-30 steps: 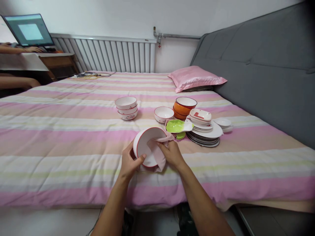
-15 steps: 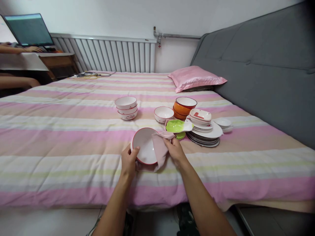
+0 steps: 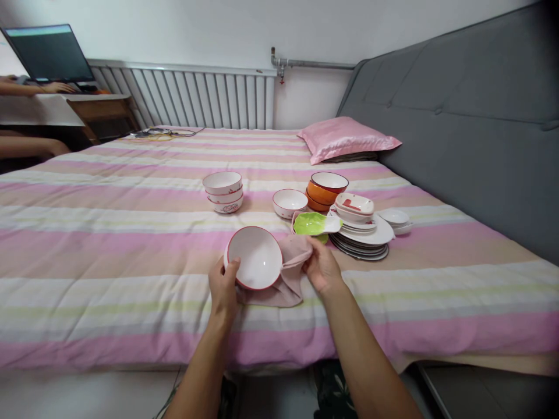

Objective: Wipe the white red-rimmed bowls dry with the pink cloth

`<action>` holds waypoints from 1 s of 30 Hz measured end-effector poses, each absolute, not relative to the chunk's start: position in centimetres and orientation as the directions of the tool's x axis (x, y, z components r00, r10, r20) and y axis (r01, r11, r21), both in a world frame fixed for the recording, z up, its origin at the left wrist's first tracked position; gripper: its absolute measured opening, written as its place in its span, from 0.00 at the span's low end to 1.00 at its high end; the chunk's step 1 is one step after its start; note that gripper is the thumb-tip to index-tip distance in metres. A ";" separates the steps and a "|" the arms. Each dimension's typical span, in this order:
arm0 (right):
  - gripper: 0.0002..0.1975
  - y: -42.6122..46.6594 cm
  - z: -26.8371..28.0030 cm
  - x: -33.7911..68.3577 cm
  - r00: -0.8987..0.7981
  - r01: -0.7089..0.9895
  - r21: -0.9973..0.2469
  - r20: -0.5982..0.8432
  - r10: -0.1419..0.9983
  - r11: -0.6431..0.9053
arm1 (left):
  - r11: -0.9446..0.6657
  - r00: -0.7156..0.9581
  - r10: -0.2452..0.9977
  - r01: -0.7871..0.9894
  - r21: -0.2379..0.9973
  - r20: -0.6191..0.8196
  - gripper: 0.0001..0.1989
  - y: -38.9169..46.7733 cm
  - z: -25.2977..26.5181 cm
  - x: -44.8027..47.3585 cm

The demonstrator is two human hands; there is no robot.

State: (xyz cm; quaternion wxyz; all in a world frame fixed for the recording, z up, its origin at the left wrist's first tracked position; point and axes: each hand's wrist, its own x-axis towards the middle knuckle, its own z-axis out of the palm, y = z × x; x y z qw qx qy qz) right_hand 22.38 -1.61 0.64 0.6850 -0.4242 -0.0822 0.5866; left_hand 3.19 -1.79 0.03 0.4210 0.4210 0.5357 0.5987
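A white bowl with a red rim (image 3: 257,259) is tilted toward me just above the bed. My left hand (image 3: 224,286) grips its left side, thumb over the rim. My right hand (image 3: 322,266) pinches a pale pink cloth (image 3: 292,279), which hangs behind and under the bowl and touches its right edge. Beyond the cloth lies a green leaf-shaped dish (image 3: 311,223). Behind the held bowl stand a single white bowl (image 3: 290,201) and, further left, a stack of white bowls (image 3: 224,191).
Orange bowls (image 3: 322,192), a stack of plates (image 3: 362,235) topped with small dishes, and small white dishes (image 3: 395,220) stand at right. A pink pillow (image 3: 347,139) lies by the grey headboard (image 3: 454,116). Cables (image 3: 163,133) lie far left; a person's hand (image 3: 59,87) rests at a desk.
My right hand has drawn the cloth out of the bowl and to the right of its rim. The bowl in my left hand has shifted slightly left.
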 end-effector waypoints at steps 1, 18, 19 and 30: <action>0.10 -1.6 0.5 22.3 0.314 -0.722 -0.690 -0.380 0.870 -0.041 | -0.071 -0.302 0.952 -0.047 0.996 0.053 0.14 -1.8 0.0 3.1; 0.19 -1.1 -0.6 22.4 0.574 -0.542 -0.826 -0.229 0.786 0.156 | -0.076 -0.181 0.983 -0.182 0.980 0.042 0.18 -1.5 -0.7 2.3; 0.19 -1.1 -0.6 22.3 0.588 -0.528 -0.831 -0.211 0.781 0.173 | -0.073 -0.137 0.989 -0.187 0.980 0.048 0.20 -1.5 -0.6 2.2; 0.18 -1.4 -0.3 21.4 0.622 -0.403 -0.883 -0.073 0.779 0.239 | -0.386 0.009 0.920 0.208 0.899 0.392 0.28 -2.3 0.2 2.3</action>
